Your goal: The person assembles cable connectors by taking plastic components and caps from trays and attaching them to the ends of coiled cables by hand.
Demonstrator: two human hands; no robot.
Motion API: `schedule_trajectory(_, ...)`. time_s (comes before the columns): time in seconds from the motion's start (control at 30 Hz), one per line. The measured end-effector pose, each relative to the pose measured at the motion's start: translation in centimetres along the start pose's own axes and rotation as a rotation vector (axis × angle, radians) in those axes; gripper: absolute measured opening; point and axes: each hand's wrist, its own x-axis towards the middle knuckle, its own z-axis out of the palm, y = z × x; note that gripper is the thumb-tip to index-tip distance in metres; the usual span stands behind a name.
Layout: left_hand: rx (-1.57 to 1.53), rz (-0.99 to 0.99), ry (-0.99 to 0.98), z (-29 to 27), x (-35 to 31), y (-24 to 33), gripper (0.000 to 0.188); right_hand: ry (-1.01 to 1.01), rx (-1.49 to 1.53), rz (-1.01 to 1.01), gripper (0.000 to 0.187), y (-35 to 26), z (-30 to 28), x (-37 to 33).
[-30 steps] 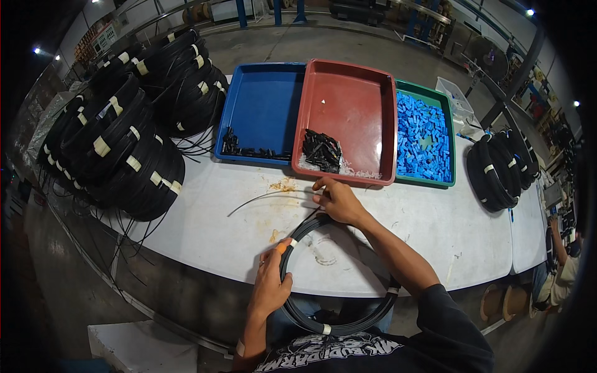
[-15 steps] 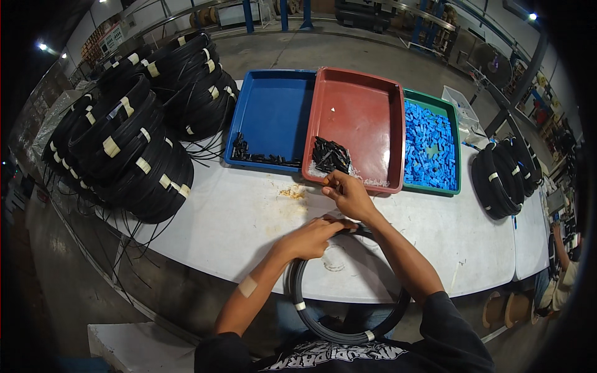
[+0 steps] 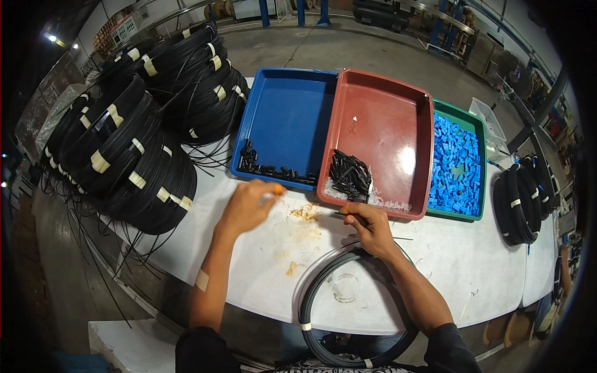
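Note:
My right hand [image 3: 368, 229] pinches a thin black piece [image 3: 340, 215] between thumb and fingers, just in front of the red tray. Whether it is a cable end or a small black part, I cannot tell. Below that hand, a coil of black cable [image 3: 306, 298] bound with white tape rests on the table's near edge and against my body. My left hand [image 3: 247, 208] is raised off the coil, in front of the blue tray. It is smeared by motion, with an orange patch at a fingertip; whether it holds anything is unclear.
A blue tray [image 3: 286, 84] and a red tray [image 3: 385, 124] contain small black parts; clear bits also lie in the red one. A green tray [image 3: 477, 155] contains blue pieces. Taped cable coils [image 3: 124, 155] are stacked left, more coils [image 3: 516, 205] right. Yellowish crumbs [image 3: 305, 213] dot the table.
My left hand has left the coil and swung up and left. My right hand has drawn back slightly from the red tray's front edge and now pinches the black piece. The view has shifted slightly.

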Motion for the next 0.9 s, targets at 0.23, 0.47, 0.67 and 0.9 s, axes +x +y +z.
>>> schedule_trajectory(0.23, 0.241, 0.128, 0.101, -0.4, 5.7, -5.9, 0.021, -0.061, -0.139, -0.044, 0.017, -1.0, 0.0, 0.2)
schedule_trajectory(0.47, 0.326, 0.113, -0.091, 0.0, 7.5, -6.7, 0.020, -0.124, -0.214, -0.057, 0.019, -1.1, 0.0, 0.6)
schedule_trajectory(0.67, 0.363, 0.092, -0.152, -0.4, 7.6, -6.5, 0.018, -0.131, -0.205, -0.060, 0.021, -1.0, 0.1, 0.7)
schedule_trajectory(0.9, 0.234, 0.111, -0.035, -1.0, 6.5, -6.9, 0.022, -0.166, -0.305, -0.133, 0.025, -0.9, 0.2, 0.4)
